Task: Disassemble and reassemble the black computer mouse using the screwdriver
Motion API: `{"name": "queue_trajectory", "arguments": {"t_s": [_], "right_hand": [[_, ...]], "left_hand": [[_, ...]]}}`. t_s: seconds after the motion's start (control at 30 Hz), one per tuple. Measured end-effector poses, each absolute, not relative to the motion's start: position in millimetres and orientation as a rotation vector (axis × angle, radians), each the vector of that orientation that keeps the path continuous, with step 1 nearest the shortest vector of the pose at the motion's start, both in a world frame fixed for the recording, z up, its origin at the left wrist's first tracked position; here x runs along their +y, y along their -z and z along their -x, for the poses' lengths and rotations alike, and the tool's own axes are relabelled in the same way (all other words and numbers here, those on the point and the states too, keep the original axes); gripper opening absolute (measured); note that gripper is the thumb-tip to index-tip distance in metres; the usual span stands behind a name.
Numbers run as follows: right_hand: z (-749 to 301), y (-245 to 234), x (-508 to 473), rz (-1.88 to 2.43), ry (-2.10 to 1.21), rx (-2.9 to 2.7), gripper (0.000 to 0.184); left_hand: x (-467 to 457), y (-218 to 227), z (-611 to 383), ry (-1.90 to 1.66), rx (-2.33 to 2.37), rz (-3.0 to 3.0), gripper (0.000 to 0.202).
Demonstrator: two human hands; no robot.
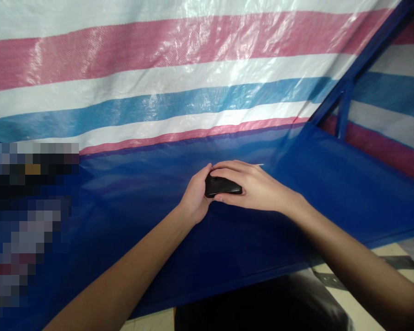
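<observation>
A small black object (221, 186), rounded like a computer mouse, rests on the blue woven table cover (152, 216) near the middle of the view. My left hand (194, 197) is wrapped round its left end, thumb on top. My right hand (253, 186) lies over its right side, fingers curled around it from above. Both hands touch each other at the object. A thin pale sliver (260, 164) pokes out just behind my right hand; I cannot make out what it is.
A striped pink, white and blue plastic sheet (179, 78) hangs as a wall right behind the table. A blue metal frame post (345, 108) stands at the right. The table's front edge (248, 280) runs below my arms, with tiled floor (359, 303) under it. The left side is blurred out.
</observation>
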State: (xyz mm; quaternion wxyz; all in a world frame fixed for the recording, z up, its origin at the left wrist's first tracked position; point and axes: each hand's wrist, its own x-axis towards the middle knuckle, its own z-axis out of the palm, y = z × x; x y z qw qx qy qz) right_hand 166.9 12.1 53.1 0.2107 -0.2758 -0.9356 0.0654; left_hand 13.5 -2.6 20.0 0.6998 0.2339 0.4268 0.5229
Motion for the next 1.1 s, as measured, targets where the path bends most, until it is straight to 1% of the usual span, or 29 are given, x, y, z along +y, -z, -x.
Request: {"name": "queue_trajectory", "arguments": {"t_s": [0.17,0.37,0.57,1.1], "right_hand": [[-167.2,-52.4,14.2,0.753,-0.204,-2.592,0.040],[-171.8,-54.1,17.3,0.803,-0.259,-2.532,0.044],[-174.6,-56.3,18.6,0.864,-0.338,-2.574,0.053],[-171.8,-51.5,17.0,0.860,-0.276,-2.492,0.044]], "left_hand": [[-2.6,-18.3,-14.2,-1.189,0.967,-0.541,0.018],[-1.9,-23.5,-11.9,-1.172,1.024,-0.518,0.021],[-2.5,-24.7,-12.1,-1.236,1.030,-0.495,0.016],[0.5,-20.2,-10.4,-1.321,1.054,-0.533,0.015]]}}
